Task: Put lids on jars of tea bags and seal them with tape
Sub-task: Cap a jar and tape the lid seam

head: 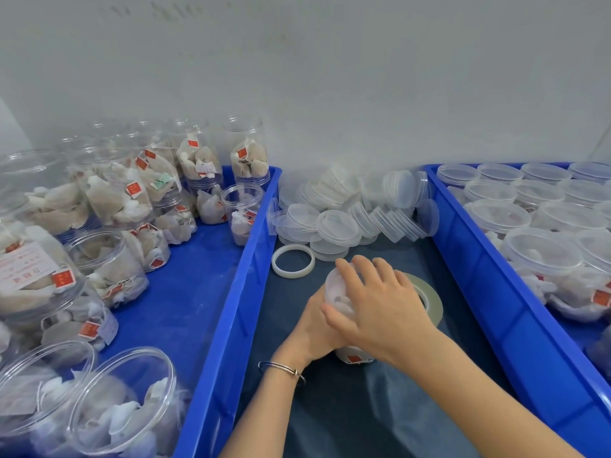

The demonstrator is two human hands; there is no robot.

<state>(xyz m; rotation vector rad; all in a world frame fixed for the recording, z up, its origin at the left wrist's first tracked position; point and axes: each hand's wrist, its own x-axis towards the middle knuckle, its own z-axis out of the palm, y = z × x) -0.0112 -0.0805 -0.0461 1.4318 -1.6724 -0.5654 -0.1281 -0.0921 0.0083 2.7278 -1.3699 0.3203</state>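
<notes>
The right hand (380,302) lies over the top of the jar (337,299), its fingers (347,269) curled down round the lid (332,279) and grasping its rim; the left hand (314,328), a thin bracelet (281,366) on its wrist, wraps the jar's side from the left and steadies it; the jar stands in the near middle of the table, between the two crates. It looks a light thing, thin clear plastic with soft tea bags inside, so likely to flex and slip under a hard squeeze; best taken round the lid's edge above and the wall below, as now. Just right of the hands lies a tape roll (429,302), partly hidden; a spent ring (292,261) lies just beyond, then a heap of loose lids (337,226). The surface is a dark cloth (330,424); the left blue crate (231,292) holds open jars, the right blue crate (496,292) lidded ones; a pale wall (330,77) closes the far side.
</notes>
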